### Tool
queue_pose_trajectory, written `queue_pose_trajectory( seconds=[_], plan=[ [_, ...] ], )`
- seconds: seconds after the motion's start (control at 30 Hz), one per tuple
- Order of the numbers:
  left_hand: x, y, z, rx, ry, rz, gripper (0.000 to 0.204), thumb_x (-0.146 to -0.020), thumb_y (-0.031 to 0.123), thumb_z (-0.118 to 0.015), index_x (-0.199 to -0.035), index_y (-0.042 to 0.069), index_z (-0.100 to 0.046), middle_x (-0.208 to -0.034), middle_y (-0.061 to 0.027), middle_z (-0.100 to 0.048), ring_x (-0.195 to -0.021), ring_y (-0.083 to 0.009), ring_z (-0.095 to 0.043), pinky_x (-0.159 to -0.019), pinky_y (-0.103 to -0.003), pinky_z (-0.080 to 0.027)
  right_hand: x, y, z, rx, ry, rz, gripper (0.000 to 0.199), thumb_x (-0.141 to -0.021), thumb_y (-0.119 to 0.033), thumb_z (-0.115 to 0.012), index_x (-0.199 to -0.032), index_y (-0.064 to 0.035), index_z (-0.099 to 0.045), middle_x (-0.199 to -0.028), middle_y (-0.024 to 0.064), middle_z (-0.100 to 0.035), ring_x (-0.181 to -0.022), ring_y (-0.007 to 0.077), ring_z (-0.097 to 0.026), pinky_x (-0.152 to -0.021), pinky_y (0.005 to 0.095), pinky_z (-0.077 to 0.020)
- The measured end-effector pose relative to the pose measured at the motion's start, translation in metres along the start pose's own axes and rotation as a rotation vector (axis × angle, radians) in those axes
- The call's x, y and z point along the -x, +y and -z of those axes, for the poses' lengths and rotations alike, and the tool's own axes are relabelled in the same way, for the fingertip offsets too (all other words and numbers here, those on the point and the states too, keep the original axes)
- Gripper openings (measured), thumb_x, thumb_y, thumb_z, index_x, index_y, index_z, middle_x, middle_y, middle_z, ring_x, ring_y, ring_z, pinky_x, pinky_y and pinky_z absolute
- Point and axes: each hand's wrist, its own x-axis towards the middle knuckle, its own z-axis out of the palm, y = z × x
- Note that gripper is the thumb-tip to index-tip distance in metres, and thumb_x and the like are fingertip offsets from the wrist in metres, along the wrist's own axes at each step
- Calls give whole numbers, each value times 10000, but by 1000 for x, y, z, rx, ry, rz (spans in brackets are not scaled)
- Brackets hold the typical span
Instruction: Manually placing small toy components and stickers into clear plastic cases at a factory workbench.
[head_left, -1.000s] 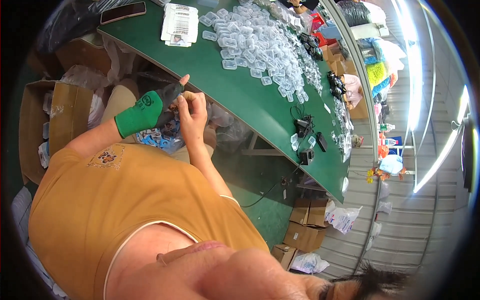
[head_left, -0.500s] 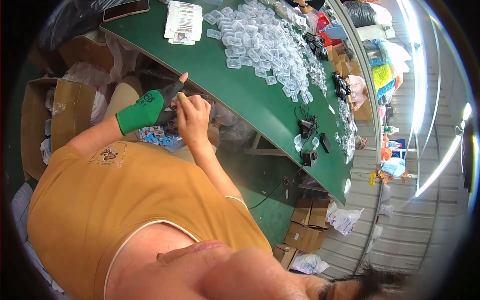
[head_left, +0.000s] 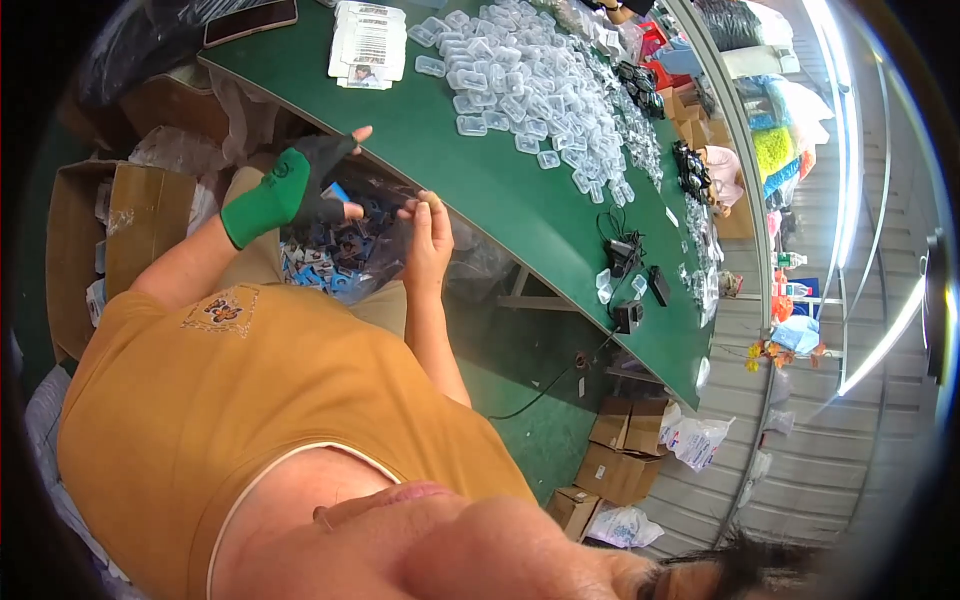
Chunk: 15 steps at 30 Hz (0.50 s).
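My left hand [head_left: 300, 185] wears a green and black glove with bare fingertips. Its thumb and forefinger are spread apart near the table's edge, with nothing visible between them. Bare and ungloved, my right hand [head_left: 430, 240] is closed in a pinch close to that edge; whatever its fingertips hold is too small to make out. Below both hands, a clear plastic bag [head_left: 455, 265] lies around a heap of small blue, white and dark pieces [head_left: 325, 265]. The green table [head_left: 430, 140] runs diagonally beyond my hands.
Many small clear plastic cases [head_left: 510, 90] are piled on the table. A stack of white printed cards [head_left: 367, 45] and a phone [head_left: 250, 22] lie at the far left. Black adapters with cords [head_left: 622, 255] sit to the right. An open cardboard box [head_left: 145, 225] stands at left.
My hands were close together over the bag; now they are apart. The right has moved right along the table's edge, and the left's thumb and forefinger have spread.
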Motion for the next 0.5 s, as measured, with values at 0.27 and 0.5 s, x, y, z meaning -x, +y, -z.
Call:
queue_pose_trajectory(
  seconds=[0.27,0.5],
  plan=[
    [-60,-80,13,-491,55,24,793,-885,516,-684,-1534,127,-446,-1573,-171,-446,-1505,-355,-339,-1219,-539,-238,9,12,-3,225,-161,-35,231,-1046,-107,-593,-1219,30,-661,-1009,51,-677,-871,117,-657,-758,248,-553],
    [-38,-61,13,-522,-172,-2,878,-833,510,-744,-1545,105,-426,-1504,-211,-500,-1431,-366,-441,-1232,-545,-219,2,3,-13,429,-290,40,187,-1042,-109,-590,-1144,22,-676,-962,45,-646,-787,102,-634,-714,235,-527]
  ],
)
